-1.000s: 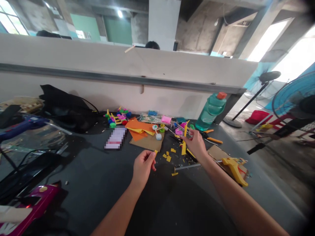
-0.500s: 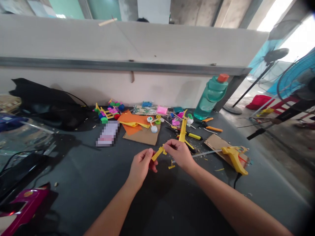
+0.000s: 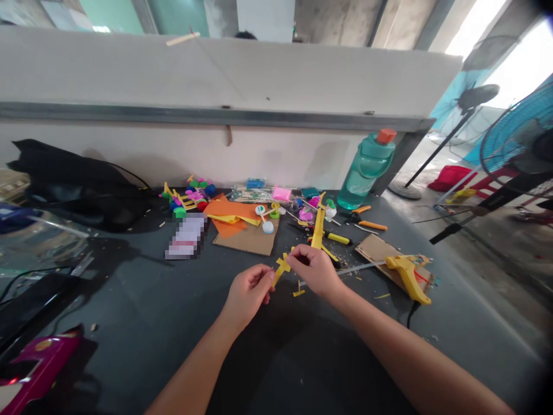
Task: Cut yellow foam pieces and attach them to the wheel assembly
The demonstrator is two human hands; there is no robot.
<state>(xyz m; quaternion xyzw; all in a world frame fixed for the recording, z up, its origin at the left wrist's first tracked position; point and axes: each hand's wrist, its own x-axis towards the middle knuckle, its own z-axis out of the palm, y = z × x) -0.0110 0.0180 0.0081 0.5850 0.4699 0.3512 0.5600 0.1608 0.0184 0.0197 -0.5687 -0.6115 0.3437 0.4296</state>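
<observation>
"Fingers first: how do they stand on our left hand (image 3: pixel 245 294)?"

"Thumb and forefinger are pinched together on the near end of a small yellow strip (image 3: pixel 280 276), the others curled beneath. We have that end between them, with hardly any gap."

"And our right hand (image 3: pixel 314 271)?"

"Thumb and forefinger almost meet at the strip's far end. We can't tell whether they grip it or only touch it; the back of the hand hides too much."

"So the strip sits between our two hands, above the dark table (image 3: pixel 259 357). What could spoil things?"

"Thinness, mostly. It looks like light sheet stuff, so uneven pulling or a twist between our hands could crease or tear it. We judge a hard pinch could bend it too."

"Yellow bits also seem to show just behind it. We can't say whether those are joined on."

"Then we could mistake a loose scrap for part of the piece. Our right wrist is also near a small T-shaped yellow piece (image 3: pixel 299 291) and the grey ruler (image 3: pixel 363 267); a careless sweep might knock either."

"Worse, the ruler reaches to the yellow glue gun (image 3: pixel 405 274). Nudging one could shift the other, and if that nozzle is hot, which we can't see, we might get burned."
</observation>
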